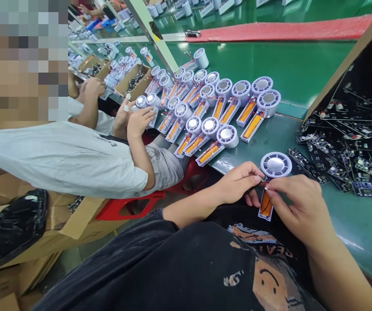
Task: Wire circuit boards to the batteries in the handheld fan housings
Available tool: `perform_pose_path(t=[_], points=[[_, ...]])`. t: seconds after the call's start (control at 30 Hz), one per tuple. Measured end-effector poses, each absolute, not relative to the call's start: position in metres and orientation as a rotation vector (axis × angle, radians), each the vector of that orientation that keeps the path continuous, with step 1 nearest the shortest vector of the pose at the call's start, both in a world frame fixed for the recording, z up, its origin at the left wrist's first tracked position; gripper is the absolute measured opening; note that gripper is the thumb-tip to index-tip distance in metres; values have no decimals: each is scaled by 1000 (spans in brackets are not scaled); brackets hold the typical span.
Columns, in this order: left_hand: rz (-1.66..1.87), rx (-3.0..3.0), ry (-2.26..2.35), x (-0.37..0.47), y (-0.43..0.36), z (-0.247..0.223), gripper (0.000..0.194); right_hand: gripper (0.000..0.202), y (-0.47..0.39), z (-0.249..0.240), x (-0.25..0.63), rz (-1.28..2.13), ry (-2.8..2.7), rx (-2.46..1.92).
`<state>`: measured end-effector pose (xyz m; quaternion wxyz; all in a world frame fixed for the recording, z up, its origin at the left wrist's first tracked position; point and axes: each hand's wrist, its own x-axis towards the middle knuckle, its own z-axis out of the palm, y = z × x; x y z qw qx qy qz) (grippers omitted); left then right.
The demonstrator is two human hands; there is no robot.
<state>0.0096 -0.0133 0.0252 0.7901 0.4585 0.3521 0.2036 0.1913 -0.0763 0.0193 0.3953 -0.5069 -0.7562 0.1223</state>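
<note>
A handheld fan (275,165) with a round pale-lilac head and silver centre lies at the table edge in front of me. Its handle is uncovered and shows an orange battery (265,207). On the left of the fan's neck, my left hand (242,183) is closed, pinching a thin dark circuit board that is mostly hidden by the fingers. My right hand (297,201) pinches a small white wire connector (266,188) between thumb and forefinger, just over the top of the battery. Dark wire runs along the battery.
Many similar fans (227,136) with exposed orange batteries stand in rows on the green table (331,224). Loose black circuit boards (335,160) spill from a cardboard box (338,82) at right. A co-worker in a grey shirt (75,160) sits at left, near a red stool (130,205).
</note>
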Motion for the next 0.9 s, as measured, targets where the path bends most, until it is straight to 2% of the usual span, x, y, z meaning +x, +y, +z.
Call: perform_pose_path(t=[0.2,0.53,0.77,0.9], points=[[445,1094,795,11,-17,30,8,13,-81,22,177,137,-1840,-1513],[469,1289,854,12,-26,29,12,15,-84,29,173,-123,-1872,-1526],[553,1723,927,14,-36,41,13,15,-85,24,175,51,-1818,-1532],[508,1538,859,15,-33,36,18,10,-85,16,181,115,-1626,-1494]])
